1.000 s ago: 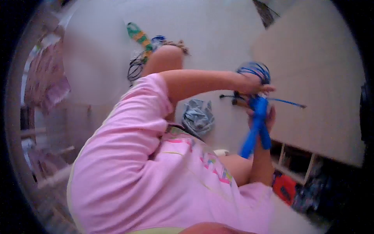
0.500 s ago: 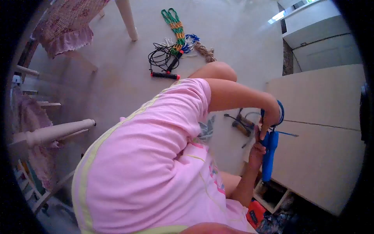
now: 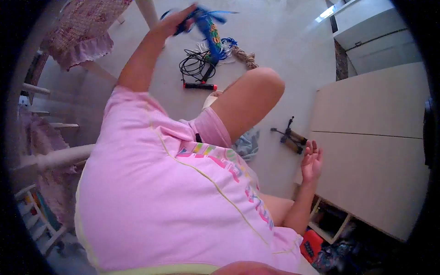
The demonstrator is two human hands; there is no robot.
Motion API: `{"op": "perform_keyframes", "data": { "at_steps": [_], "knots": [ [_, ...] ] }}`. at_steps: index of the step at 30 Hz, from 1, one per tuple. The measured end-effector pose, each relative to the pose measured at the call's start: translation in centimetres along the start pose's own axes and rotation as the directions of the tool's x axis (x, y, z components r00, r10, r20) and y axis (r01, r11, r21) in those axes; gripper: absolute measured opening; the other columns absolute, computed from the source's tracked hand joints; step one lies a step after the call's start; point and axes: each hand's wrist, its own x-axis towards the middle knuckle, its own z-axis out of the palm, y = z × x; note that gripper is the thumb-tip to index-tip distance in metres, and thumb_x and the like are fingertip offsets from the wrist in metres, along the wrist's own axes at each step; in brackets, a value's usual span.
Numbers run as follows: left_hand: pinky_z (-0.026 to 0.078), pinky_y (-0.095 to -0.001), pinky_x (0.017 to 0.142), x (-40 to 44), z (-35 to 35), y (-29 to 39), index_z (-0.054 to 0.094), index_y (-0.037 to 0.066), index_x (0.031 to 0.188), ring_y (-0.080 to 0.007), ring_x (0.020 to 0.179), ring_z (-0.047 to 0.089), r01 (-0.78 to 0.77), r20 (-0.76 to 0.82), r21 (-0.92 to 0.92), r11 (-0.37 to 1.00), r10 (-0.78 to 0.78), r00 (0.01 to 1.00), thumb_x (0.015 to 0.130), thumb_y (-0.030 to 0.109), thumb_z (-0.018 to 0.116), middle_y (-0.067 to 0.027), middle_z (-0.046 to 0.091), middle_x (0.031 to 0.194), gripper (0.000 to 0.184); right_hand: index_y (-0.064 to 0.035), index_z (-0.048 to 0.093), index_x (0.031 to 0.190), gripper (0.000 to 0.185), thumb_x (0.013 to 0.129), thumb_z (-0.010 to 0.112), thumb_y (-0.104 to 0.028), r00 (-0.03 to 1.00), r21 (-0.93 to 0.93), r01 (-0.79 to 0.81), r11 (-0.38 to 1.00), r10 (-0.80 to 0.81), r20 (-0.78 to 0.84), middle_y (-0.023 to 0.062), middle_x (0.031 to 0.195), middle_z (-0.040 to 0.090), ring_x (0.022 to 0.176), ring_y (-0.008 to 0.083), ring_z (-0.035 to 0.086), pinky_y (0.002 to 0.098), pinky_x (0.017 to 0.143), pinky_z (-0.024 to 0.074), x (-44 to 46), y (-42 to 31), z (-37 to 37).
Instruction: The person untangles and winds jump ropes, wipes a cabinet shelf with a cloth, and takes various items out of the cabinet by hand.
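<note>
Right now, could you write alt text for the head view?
A person's left hand holds a blurred blue rope near a black-handled rope on the floor. The right hand, open and empty, is near brown handles.

Plastic-looking blue rope [image 3: 204,24], rough tan rope [image 3: 244,57], matt cloth shirt [image 3: 151,201]

I count two hands: one left hand [image 3: 179,23] at the upper left of the frame, one right hand [image 3: 312,164] right of centre. One blue rope bundle [image 3: 202,19] shows at the top, its handles too blurred to number. Below it lie two black handles [image 3: 200,86]; nearby, one tan rope hank [image 3: 245,57]. Right of centre, two brown handles [image 3: 292,145]; near the middle, one grey-blue cloth [image 3: 247,145].
</note>
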Motion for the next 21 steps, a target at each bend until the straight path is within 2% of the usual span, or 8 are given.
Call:
{"op": "perform_keyframes", "data": {
  "at_steps": [2,4,6,9,13,17,19,21],
  "knots": [
    [0.035,-0.0222,0.040,-0.8,-5.7,-8.0,0.050,0.013,0.063,-0.0083,0.046,0.044,0.091,-0.162,-0.443,0.892,-0.180,0.970,0.071,0.052,0.060,0.0035,0.046,0.052,0.042,-0.0030,0.040,0.119,0.041,0.091,0.030,-0.032,0.998,-0.040,0.020,0.999,-0.022,-0.058,0.0216,0.120,0.043,0.098,0.0354,0.053,0.0404,0.073,0.0515,0.1,0.5,0.1],
    [0.034,-0.0244,0.038,-5.2,-9.7,-12.2,0.049,0.015,0.061,-0.0107,0.047,0.047,0.211,-0.049,-0.468,0.858,-0.263,0.964,0.068,0.048,0.066,0.0039,0.046,0.050,0.038,-0.0033,0.043,0.117,0.039,0.091,0.031,-0.031,0.995,-0.061,0.014,0.998,-0.020,-0.098,0.0207,0.118,0.045,0.097,0.0338,0.054,0.0396,0.072,0.0521,0.3,1.0,0.2],
    [0.030,-0.0265,0.037,-6.6,-12.5,-18.2,0.045,0.017,0.058,-0.0114,0.046,0.047,0.190,-0.125,-0.657,0.729,-0.354,0.927,0.065,0.048,0.068,0.0045,0.046,0.049,0.039,-0.0035,0.045,0.114,0.037,0.091,0.033,-0.030,0.986,-0.101,0.014,0.995,-0.031,-0.166,0.0193,0.115,0.048,0.094,0.0325,0.055,0.0384,0.071,0.0524,0.4,1.6,0.1],
    [0.029,-0.0258,0.039,-8.3,-13.3,-24.9,0.042,0.019,0.055,-0.0106,0.046,0.045,0.069,-0.269,-0.720,0.691,-0.369,0.890,0.062,0.047,0.071,0.0039,0.046,0.049,0.041,-0.0038,0.047,0.111,0.034,0.090,0.035,-0.028,0.950,-0.203,0.006,0.979,-0.069,-0.306,0.0181,0.111,0.051,0.089,0.0301,0.057,0.0358,0.069,0.0530,0.3,2.3,-1.3],
    [0.031,-0.0242,0.044,-8.6,-12.1,-30.0,0.043,0.018,0.056,-0.0098,0.044,0.042,0.041,-0.273,-0.832,0.553,-0.473,0.838,0.065,0.036,0.072,0.0037,0.044,0.050,0.035,-0.0043,0.048,0.108,0.029,0.089,0.040,-0.025,0.878,-0.311,-0.035,0.950,-0.120,-0.464,0.0165,0.106,0.054,0.085,0.0270,0.058,0.0320,0.066,0.0536,0.2,3.2,-2.4],
    [0.033,-0.0243,0.052,-9.6,-10.0,-33.4,0.054,0.015,0.068,-0.0099,0.056,0.046,0.061,-0.306,-0.721,0.690,-0.396,0.866,0.065,0.037,0.072,0.0022,0.050,0.060,0.029,-0.0052,0.047,0.107,0.027,0.088,0.043,-0.023,0.826,-0.411,-0.059,0.910,-0.187,-0.532,0.0156,0.104,0.054,0.085,0.0261,0.058,0.0310,0.065,0.0538,0.0,3.6,-3.6],
    [0.034,-0.0260,0.055,-9.8,-9.6,-35.3,0.057,0.012,0.073,-0.0115,0.061,0.047,0.311,-0.301,-0.460,0.832,-0.476,0.826,0.063,0.042,0.072,0.0004,0.052,0.066,0.035,-0.0058,0.047,0.107,0.027,0.087,0.045,-0.023,0.798,-0.431,-0.081,0.899,-0.200,-0.568,0.0150,0.103,0.055,0.084,0.0258,0.059,0.0310,0.064,0.0537,-0.1,3.9,-3.8],
    [0.036,-0.0277,0.061,-10.1,-8.4,-35.8,0.059,0.009,0.079,-0.0141,0.068,0.048,0.483,-0.321,-0.235,0.843,-0.537,0.780,0.063,0.045,0.072,-0.0024,0.054,0.074,0.042,-0.0061,0.047,0.107,0.027,0.086,0.047,-0.024,0.770,-0.500,-0.134,0.855,-0.228,-0.596,0.0148,0.101,0.055,0.084,0.0253,0.059,0.0300,0.063,0.0528,-0.2,4.6,-4.0]
  ]
}}
